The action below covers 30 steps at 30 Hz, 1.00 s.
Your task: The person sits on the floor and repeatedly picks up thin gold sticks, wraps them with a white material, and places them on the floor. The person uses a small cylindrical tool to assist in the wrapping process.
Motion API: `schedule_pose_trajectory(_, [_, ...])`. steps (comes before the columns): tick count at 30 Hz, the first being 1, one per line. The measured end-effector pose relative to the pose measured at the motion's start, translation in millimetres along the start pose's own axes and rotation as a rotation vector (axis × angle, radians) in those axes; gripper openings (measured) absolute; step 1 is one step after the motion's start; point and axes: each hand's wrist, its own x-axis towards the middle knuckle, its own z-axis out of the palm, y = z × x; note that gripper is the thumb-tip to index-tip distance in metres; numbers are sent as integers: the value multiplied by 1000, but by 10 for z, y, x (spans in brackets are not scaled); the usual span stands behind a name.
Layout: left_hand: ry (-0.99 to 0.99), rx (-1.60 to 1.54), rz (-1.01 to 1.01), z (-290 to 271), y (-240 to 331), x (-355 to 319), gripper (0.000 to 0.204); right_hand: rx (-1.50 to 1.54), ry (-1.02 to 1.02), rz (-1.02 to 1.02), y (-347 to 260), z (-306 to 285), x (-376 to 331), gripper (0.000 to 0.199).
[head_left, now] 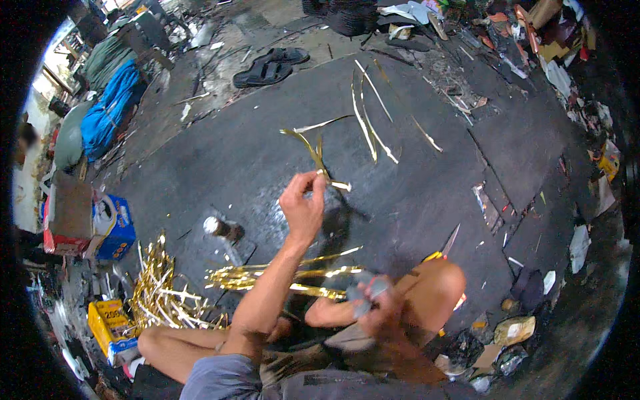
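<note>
My left hand (pixel 303 203) is raised over the dark floor mat, thumb and fingers pinched on a gold foil strip (pixel 318 157). The strip's several ends fan out beyond the fingertips, and a pale end points right. Close to my right knee is my right hand (pixel 381 310), smeared by motion. Grey patches show at its fingers; I cannot make out whether they are a held thing or a covering. A bundle of shiny gold strips (pixel 247 277) lies beneath my left forearm, its right end reaching toward my right hand.
Loose thin strips (pixel 369 127) lie ahead on the mat (pixel 427 193). A tangled gold pile (pixel 157 287) is left, near a yellow box (pixel 110 322) and open cartons (pixel 115 227). A white-topped small container (pixel 217 227) stands nearby. Black sandals (pixel 270 67) lie farther off. A pointed blade (pixel 452 240) shows beyond my knee.
</note>
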Motion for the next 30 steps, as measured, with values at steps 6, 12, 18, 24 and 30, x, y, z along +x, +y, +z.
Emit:
schedule_pose_trajectory(6, [-102, 85, 212, -335, 355, -1009, 15, -384, 113, -364, -710, -126, 954, 34])
schedule_pose_trajectory(12, [37, -244, -170, -489, 544, -1295, 8, -766, -133, -67, -330, 113, 1105, 24])
schedule_pose_trajectory(18, [565, -361, 25, -1951, 744, -510, 5, -1109, -153, -2, 484, -91, 1270, 33])
schedule_pose_trajectory(24, [786, -535, 132, -3841, 1026, -416, 8, -1354, -311, 383, 1514, -887, 1666, 38])
schedule_pose_trajectory(30, [348, -218, -91, -2817, 1327, -840, 14, 15, -325, -291, -495, -42, 1305, 67])
